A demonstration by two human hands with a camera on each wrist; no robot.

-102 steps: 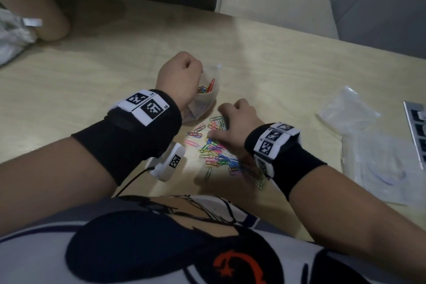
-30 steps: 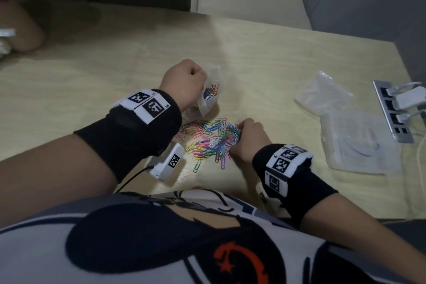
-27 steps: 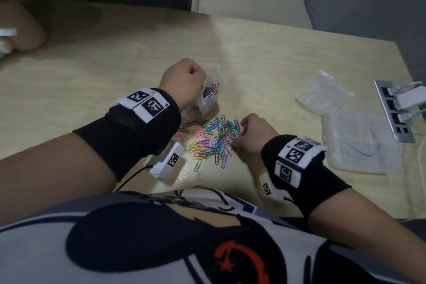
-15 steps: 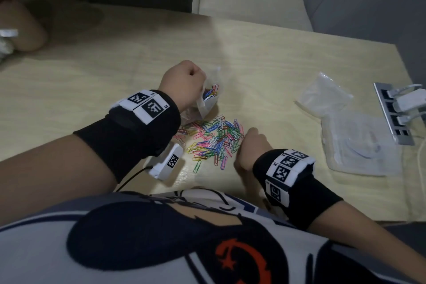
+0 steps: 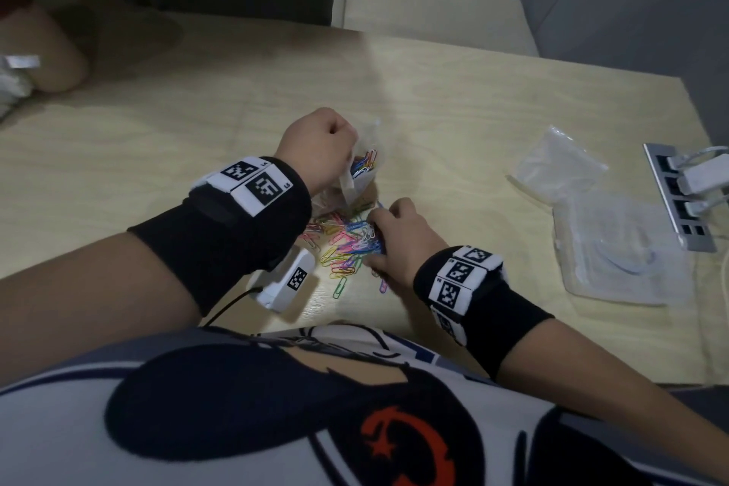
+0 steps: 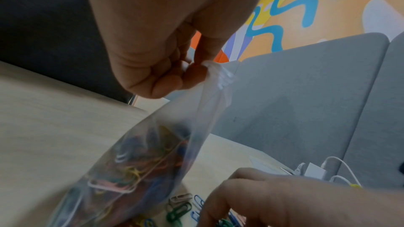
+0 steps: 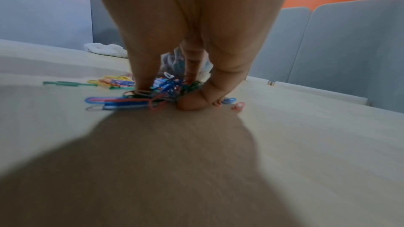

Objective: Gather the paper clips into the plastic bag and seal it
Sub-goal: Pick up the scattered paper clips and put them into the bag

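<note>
Right hand [image 5: 398, 237] back on heap of coloured wire paper clips [image 5: 347, 245], fingers now clamping fresh bunch — left hand [image 5: 315, 146] still pinching clear plastic bag [image 5: 361, 178] mouth. More loads remain — sealing later.

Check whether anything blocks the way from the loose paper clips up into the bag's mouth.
Nothing visible does. The right hand gathers the paper clips on the table, directly beside the plastic bag, which the left hand pinches by its top edge, mouth open toward the pile.
</note>
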